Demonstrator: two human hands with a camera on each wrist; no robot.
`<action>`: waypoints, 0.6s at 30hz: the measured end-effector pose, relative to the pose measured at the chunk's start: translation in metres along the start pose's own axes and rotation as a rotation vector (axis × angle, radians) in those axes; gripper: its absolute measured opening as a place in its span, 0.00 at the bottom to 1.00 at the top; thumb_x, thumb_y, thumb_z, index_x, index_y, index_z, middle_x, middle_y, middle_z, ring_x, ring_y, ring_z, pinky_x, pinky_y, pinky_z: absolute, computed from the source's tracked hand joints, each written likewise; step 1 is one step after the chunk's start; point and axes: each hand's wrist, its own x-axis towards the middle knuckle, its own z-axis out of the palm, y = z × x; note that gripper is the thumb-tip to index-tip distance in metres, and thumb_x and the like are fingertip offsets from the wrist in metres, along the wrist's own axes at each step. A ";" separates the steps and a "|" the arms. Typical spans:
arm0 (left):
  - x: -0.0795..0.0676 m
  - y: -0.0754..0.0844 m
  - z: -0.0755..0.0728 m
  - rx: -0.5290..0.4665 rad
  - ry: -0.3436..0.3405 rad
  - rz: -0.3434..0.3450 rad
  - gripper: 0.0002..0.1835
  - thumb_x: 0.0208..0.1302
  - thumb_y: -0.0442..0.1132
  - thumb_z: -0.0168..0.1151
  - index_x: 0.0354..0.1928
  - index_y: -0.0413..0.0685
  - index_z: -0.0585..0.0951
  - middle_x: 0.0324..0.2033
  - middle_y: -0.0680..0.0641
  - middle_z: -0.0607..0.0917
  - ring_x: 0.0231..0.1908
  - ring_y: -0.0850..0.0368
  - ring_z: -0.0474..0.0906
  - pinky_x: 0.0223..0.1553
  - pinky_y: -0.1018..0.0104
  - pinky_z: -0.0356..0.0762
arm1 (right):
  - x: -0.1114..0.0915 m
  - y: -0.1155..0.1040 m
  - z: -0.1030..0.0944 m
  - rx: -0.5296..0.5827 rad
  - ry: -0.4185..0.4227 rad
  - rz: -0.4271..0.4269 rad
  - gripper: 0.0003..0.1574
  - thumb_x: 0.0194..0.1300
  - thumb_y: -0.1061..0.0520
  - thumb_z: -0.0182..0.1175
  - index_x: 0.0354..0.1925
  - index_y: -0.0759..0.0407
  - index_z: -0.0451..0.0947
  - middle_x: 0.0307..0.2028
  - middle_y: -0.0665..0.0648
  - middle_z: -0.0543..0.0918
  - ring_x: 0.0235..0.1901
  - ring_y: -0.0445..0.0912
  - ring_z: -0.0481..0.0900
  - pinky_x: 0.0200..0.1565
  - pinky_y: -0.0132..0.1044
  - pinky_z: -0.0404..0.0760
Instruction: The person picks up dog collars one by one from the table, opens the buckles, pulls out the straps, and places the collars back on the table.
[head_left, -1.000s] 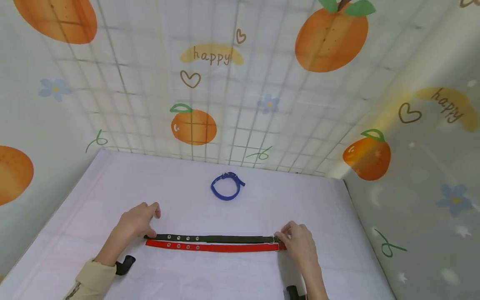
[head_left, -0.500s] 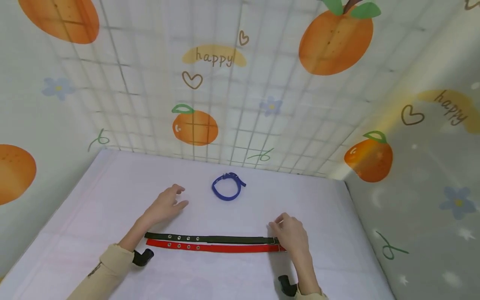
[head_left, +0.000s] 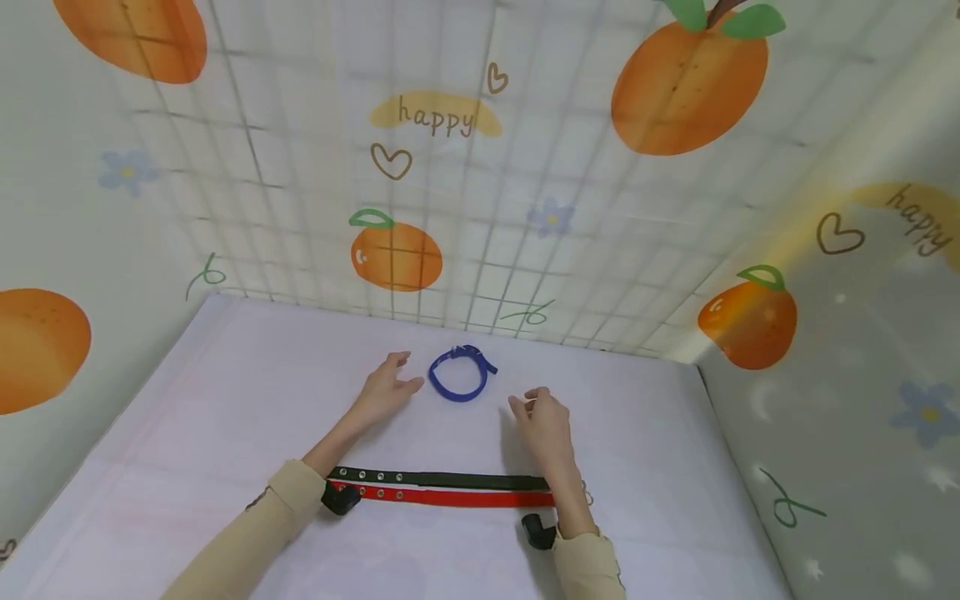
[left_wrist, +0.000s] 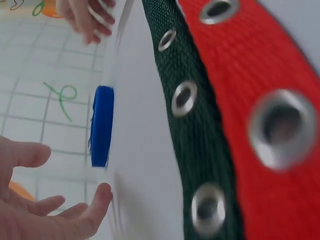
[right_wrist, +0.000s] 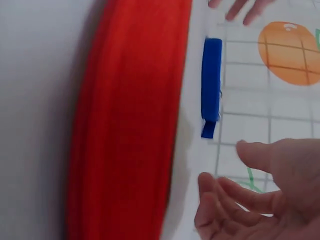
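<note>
A blue collar (head_left: 458, 398), buckled into a loop, lies on the white table toward the back. Close to its left side is my left hand (head_left: 381, 393), fingers parted and holding nothing. My right hand (head_left: 544, 423) hovers to the collar's right, thumb and fingers apart with nothing between them. Nearer me, a dark green collar (head_left: 480, 481) and a red collar (head_left: 480, 499) are stretched out straight side by side, with metal eyelets at their left ends. My right forearm hides part of their buckle ends. In the left wrist view the blue collar (left_wrist: 102, 126) stands edge-on beyond the fingertips.
A black wrist camera (head_left: 341, 497) overlaps the left ends of the straight collars, and another black camera (head_left: 538, 532) sits at my right wrist. A curtain printed with oranges (head_left: 397, 257) hangs behind the table (head_left: 420, 550) and along its sides.
Both hands have left the ends of the green and red collars and moved forward and inward, toward either side of the blue collar. The collars stay in place.
</note>
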 end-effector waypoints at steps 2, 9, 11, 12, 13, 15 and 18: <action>0.004 0.000 0.006 -0.024 -0.001 0.009 0.37 0.80 0.46 0.60 0.82 0.39 0.61 0.79 0.30 0.67 0.68 0.30 0.80 0.70 0.41 0.78 | 0.005 -0.005 0.007 0.032 0.010 -0.011 0.27 0.79 0.49 0.64 0.58 0.73 0.79 0.44 0.70 0.91 0.39 0.57 0.89 0.41 0.48 0.89; 0.011 0.001 0.023 -0.093 -0.058 -0.017 0.37 0.82 0.49 0.57 0.84 0.46 0.59 0.82 0.32 0.64 0.76 0.28 0.70 0.77 0.36 0.68 | 0.019 -0.018 0.030 0.066 0.028 -0.039 0.28 0.78 0.49 0.64 0.57 0.74 0.80 0.43 0.70 0.91 0.36 0.56 0.89 0.39 0.47 0.89; 0.012 0.002 0.026 -0.107 -0.085 -0.033 0.37 0.82 0.49 0.57 0.84 0.47 0.58 0.82 0.32 0.64 0.72 0.30 0.75 0.76 0.37 0.69 | 0.021 -0.020 0.035 0.065 0.031 -0.044 0.28 0.78 0.49 0.65 0.56 0.75 0.80 0.42 0.71 0.91 0.36 0.56 0.89 0.39 0.48 0.89; 0.012 0.002 0.027 -0.111 -0.094 -0.036 0.36 0.82 0.49 0.57 0.84 0.47 0.59 0.81 0.32 0.64 0.70 0.31 0.78 0.76 0.37 0.70 | 0.022 -0.022 0.036 0.061 0.032 -0.044 0.28 0.78 0.49 0.65 0.56 0.76 0.80 0.42 0.70 0.91 0.37 0.56 0.89 0.40 0.48 0.89; 0.012 0.003 0.028 -0.114 -0.101 -0.038 0.36 0.82 0.48 0.57 0.84 0.47 0.59 0.81 0.31 0.65 0.65 0.33 0.82 0.74 0.38 0.72 | 0.022 -0.023 0.038 0.059 0.028 -0.039 0.29 0.78 0.49 0.66 0.56 0.76 0.80 0.42 0.70 0.91 0.38 0.57 0.88 0.40 0.48 0.89; 0.011 0.004 0.029 -0.121 -0.108 -0.039 0.36 0.82 0.48 0.57 0.84 0.47 0.59 0.80 0.31 0.66 0.54 0.38 0.87 0.70 0.40 0.75 | 0.022 -0.024 0.040 0.055 0.024 -0.038 0.29 0.77 0.49 0.66 0.56 0.76 0.81 0.42 0.70 0.91 0.39 0.57 0.88 0.42 0.49 0.89; 0.011 0.005 0.030 -0.122 -0.104 -0.032 0.35 0.82 0.48 0.58 0.83 0.47 0.60 0.79 0.31 0.69 0.49 0.43 0.88 0.66 0.43 0.78 | 0.022 -0.026 0.043 0.050 0.021 -0.041 0.28 0.77 0.49 0.66 0.55 0.76 0.82 0.42 0.70 0.90 0.42 0.59 0.88 0.45 0.51 0.88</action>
